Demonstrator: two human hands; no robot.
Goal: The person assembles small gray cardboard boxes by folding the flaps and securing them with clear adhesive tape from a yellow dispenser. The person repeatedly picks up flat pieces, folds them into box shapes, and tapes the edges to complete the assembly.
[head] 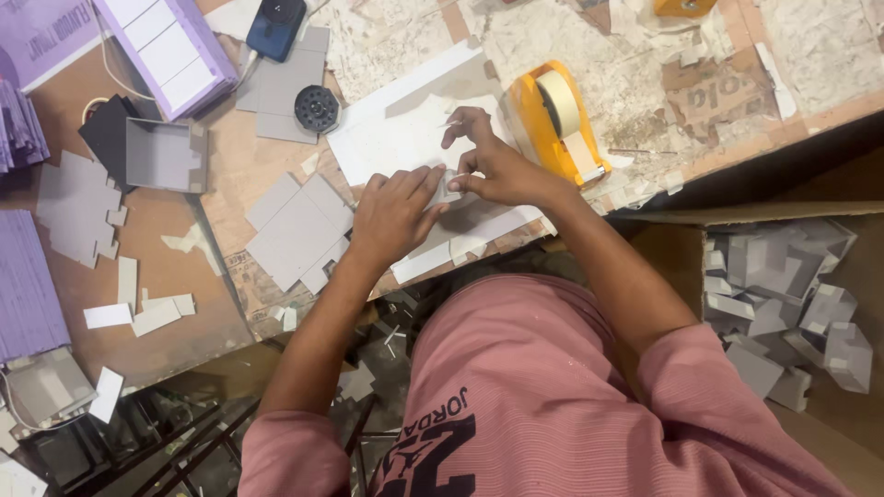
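Observation:
My left hand [394, 213] and my right hand [493, 167] meet over a white card sheet [396, 138] on the worktable, fingertips pinching a small pale piece of card or tape [448, 189] between them. Just left of my left hand lies a flat grey cross-shaped box blank [296, 228]. A yellow tape dispenser [555, 121] with a roll of pale tape stands right beside my right hand.
A folded grey box [164, 155] and more grey blanks [78, 207] lie at the left, with purple stacks [26, 294] and a purple-white box [168, 51]. White strips [138, 313] are scattered. A cardboard carton [672, 241] at the right holds several folded grey boxes [783, 294].

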